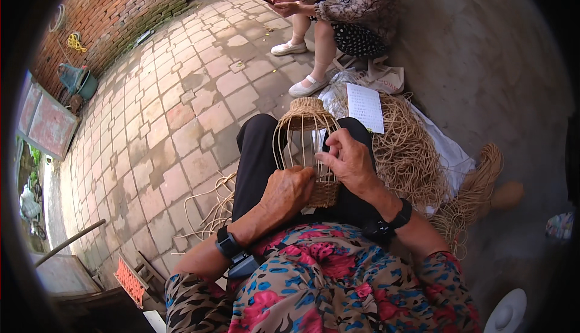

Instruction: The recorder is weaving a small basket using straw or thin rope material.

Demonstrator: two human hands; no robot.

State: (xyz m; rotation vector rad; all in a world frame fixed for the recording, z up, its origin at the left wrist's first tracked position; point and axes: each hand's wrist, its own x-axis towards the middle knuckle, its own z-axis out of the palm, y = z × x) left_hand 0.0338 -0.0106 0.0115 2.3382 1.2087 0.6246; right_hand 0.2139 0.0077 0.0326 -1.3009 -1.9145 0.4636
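Observation:
A half-woven basket point(306, 108) lies between my knees, its narrow woven collar pointing away from me. Bare upright stakes run from the collar to a woven band point(324, 195) at the near end. My left hand point(289, 189) is closed on the basket's left side, at the edge of that band. At the right side of the stakes is my right hand point(353, 163), with fingers curled and thumb against the stakes. Whether a strand lies in its fingers is too small to tell. Loose cord strands point(211, 203) spread beside my left knee.
A large heap of tan cord point(408, 158) lies on a white sheet to my right, with a written paper point(365, 108) on top. Ahead, a seated person point(356, 7) holds a phone. Paving stones point(160, 128) cover the left; a brick wall point(121, 7) stands beyond.

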